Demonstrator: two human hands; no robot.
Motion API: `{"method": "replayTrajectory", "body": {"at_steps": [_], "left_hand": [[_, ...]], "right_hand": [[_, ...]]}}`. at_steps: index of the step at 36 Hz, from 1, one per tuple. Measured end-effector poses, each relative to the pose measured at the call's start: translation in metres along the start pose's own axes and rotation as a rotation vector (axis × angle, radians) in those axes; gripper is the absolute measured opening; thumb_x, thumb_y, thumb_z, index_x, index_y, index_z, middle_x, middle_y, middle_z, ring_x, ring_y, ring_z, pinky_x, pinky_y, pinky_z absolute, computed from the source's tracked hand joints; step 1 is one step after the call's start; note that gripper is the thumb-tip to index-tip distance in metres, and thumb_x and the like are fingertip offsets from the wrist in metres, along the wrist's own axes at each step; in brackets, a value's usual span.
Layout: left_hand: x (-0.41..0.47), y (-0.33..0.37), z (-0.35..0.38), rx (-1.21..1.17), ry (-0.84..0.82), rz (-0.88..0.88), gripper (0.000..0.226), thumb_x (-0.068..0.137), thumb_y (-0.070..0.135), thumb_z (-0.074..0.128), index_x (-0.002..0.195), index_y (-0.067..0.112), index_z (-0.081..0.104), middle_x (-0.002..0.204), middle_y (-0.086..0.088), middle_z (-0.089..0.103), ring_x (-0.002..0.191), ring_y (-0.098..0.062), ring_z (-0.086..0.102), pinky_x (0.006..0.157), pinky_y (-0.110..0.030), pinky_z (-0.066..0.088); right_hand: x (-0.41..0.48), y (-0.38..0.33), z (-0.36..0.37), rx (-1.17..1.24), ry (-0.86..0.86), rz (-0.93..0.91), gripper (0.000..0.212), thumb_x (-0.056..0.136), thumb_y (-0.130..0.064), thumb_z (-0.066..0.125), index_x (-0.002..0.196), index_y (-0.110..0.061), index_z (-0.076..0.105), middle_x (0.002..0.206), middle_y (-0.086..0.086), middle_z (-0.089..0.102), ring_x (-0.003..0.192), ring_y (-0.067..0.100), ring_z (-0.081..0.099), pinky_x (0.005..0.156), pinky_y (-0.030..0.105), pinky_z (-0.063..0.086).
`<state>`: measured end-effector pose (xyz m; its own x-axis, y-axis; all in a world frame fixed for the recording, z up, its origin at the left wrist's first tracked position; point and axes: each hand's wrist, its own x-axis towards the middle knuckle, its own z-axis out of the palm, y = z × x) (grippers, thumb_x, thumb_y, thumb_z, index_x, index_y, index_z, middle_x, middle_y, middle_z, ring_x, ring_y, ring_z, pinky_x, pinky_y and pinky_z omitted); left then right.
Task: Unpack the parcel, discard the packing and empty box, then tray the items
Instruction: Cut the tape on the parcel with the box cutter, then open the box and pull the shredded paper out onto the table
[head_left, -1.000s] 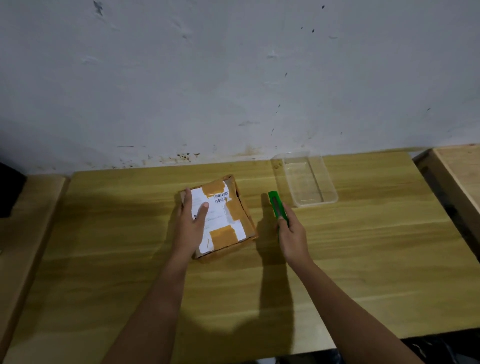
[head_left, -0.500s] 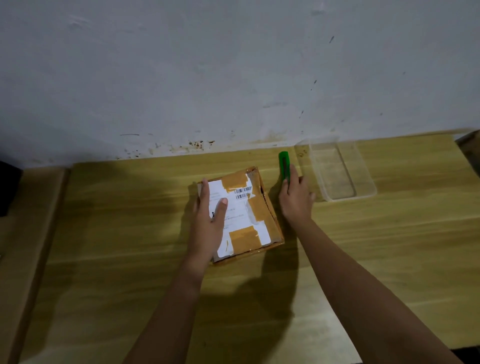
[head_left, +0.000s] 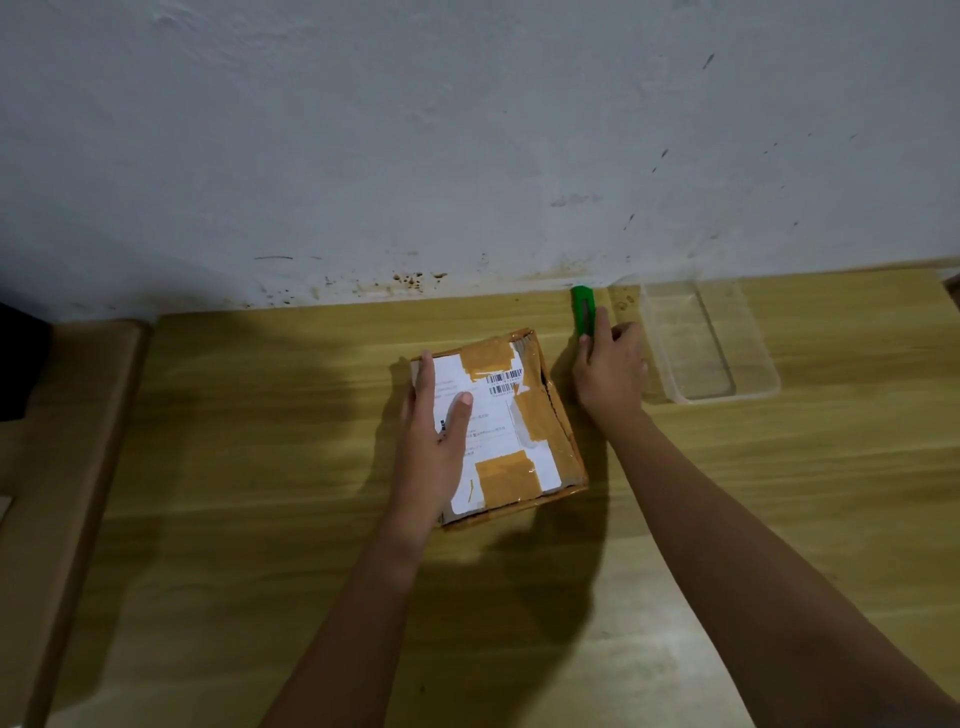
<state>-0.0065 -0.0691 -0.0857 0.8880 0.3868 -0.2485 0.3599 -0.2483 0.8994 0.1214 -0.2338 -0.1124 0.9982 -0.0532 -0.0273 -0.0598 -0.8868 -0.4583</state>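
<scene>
Taped cardboard parcel (head_left: 506, 426) with white label, mid-table (head_left: 260, 467), long axis running near-to-far; left hand (head_left: 434, 441) flat and open on it, right hand (head_left: 610, 371) closed around green cutter (head_left: 583, 314) pointing away toward wall.

1. Looked like brown corrugated cardboard: parcel (head_left: 540, 415) at frame centre, patched with glossy tan tape, matt white paper label.
2. Appeared clear, smooth, glossy plastic: tray (head_left: 748, 343), upper right.
3. Seemed smooth green plastic: cutter (head_left: 583, 312).
4. Showed light wood grain, satin sheen: table (head_left: 260, 467).
5. Looked rough, matt, stained plaster: wall (head_left: 415, 130), upper frame.
</scene>
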Motion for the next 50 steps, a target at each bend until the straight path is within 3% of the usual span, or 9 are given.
{"method": "replayTrajectory", "body": {"at_steps": [6, 10, 15, 23, 25, 29, 35, 43, 50], "left_hand": [[-0.002, 0.001, 0.000, -0.035, 0.009, 0.006, 0.063, 0.085, 0.055, 0.046, 0.138, 0.059, 0.011, 0.151, 0.005, 0.027, 0.128, -0.020, 0.045, 0.090, -0.047, 0.053], [-0.005, 0.001, -0.002, -0.090, -0.010, -0.002, 0.057, 0.094, 0.043, 0.043, 0.142, 0.051, 0.013, 0.144, 0.004, 0.041, 0.115, -0.016, 0.055, 0.087, -0.043, 0.055], [-0.037, -0.003, -0.010, -0.347, -0.061, -0.059, 0.050, 0.100, 0.023, 0.036, 0.146, 0.035, 0.020, 0.136, 0.011, 0.047, 0.110, -0.003, 0.056, 0.078, -0.016, 0.053], [-0.124, -0.017, 0.009, -0.351, 0.224, -0.098, 0.051, 0.098, 0.021, 0.039, 0.145, 0.029, 0.019, 0.132, 0.028, 0.030, 0.119, 0.014, 0.035, 0.081, 0.008, 0.030], [-0.127, -0.021, 0.013, -0.329, 0.351, -0.115, 0.051, 0.098, 0.022, 0.040, 0.146, 0.021, 0.023, 0.138, 0.015, 0.038, 0.122, -0.001, 0.041, 0.091, 0.000, 0.033], [-0.122, -0.032, 0.018, -0.303, 0.524, -0.188, 0.043, 0.099, 0.028, 0.039, 0.139, 0.011, 0.040, 0.134, -0.015, 0.053, 0.122, -0.030, 0.051, 0.106, -0.048, 0.039], [-0.106, -0.017, 0.026, -0.293, 0.432, -0.181, 0.031, 0.099, 0.035, 0.032, 0.115, 0.023, 0.056, 0.115, -0.006, 0.063, 0.106, -0.028, 0.059, 0.087, -0.040, 0.046], [-0.081, -0.006, 0.048, -0.283, 0.336, -0.161, 0.035, 0.099, 0.033, 0.033, 0.120, 0.019, 0.057, 0.123, -0.006, 0.059, 0.113, -0.025, 0.056, 0.100, -0.044, 0.044], [-0.083, -0.001, 0.041, -0.258, 0.233, -0.158, 0.041, 0.101, 0.034, 0.030, 0.133, 0.016, 0.048, 0.120, -0.001, 0.058, 0.105, -0.019, 0.056, 0.084, -0.030, 0.045]], "right_hand": [[-0.015, -0.018, -0.015, 0.223, 0.105, -0.119, 0.038, 0.096, -0.019, 0.039, 0.132, -0.008, 0.040, 0.116, 0.015, 0.042, 0.095, 0.022, 0.046, 0.082, 0.034, 0.043], [-0.015, -0.037, -0.027, 0.434, -0.079, -0.237, 0.032, 0.098, -0.015, 0.037, 0.122, -0.005, 0.055, 0.118, 0.015, 0.048, 0.106, 0.021, 0.048, 0.092, 0.026, 0.037], [-0.013, -0.044, -0.034, 0.490, -0.434, -0.197, 0.035, 0.099, -0.016, 0.036, 0.129, -0.009, 0.052, 0.136, 0.011, 0.049, 0.129, 0.022, 0.042, 0.105, 0.025, 0.029], [-0.050, -0.009, -0.052, 0.507, -0.387, -0.160, 0.031, 0.096, -0.011, 0.043, 0.124, -0.004, 0.056, 0.129, 0.012, 0.056, 0.121, 0.024, 0.049, 0.096, 0.022, 0.034], [-0.065, 0.005, -0.058, 0.518, -0.363, -0.173, 0.026, 0.094, -0.009, 0.048, 0.114, -0.001, 0.062, 0.118, 0.013, 0.062, 0.109, 0.023, 0.055, 0.091, 0.024, 0.037], [-0.101, 0.038, -0.069, 0.534, -0.374, -0.138, 0.015, 0.088, -0.015, 0.058, 0.091, -0.003, 0.067, 0.096, 0.014, 0.068, 0.086, 0.025, 0.060, 0.078, 0.032, 0.044], [-0.142, 0.087, -0.090, 0.520, -0.252, -0.253, 0.010, 0.079, -0.014, 0.070, 0.078, -0.006, 0.064, 0.073, -0.009, 0.056, 0.068, -0.003, 0.053, 0.064, 0.006, 0.037], [-0.142, 0.088, -0.105, 0.383, -0.245, -0.534, 0.010, 0.075, -0.011, 0.072, 0.084, -0.008, 0.074, 0.079, -0.004, 0.056, 0.074, -0.003, 0.049, 0.070, 0.000, 0.035], [-0.141, 0.076, -0.097, 0.271, -0.360, -0.613, 0.010, 0.077, -0.014, 0.071, 0.086, -0.012, 0.075, 0.086, 0.006, 0.067, 0.078, 0.019, 0.063, 0.073, 0.031, 0.053]]}}
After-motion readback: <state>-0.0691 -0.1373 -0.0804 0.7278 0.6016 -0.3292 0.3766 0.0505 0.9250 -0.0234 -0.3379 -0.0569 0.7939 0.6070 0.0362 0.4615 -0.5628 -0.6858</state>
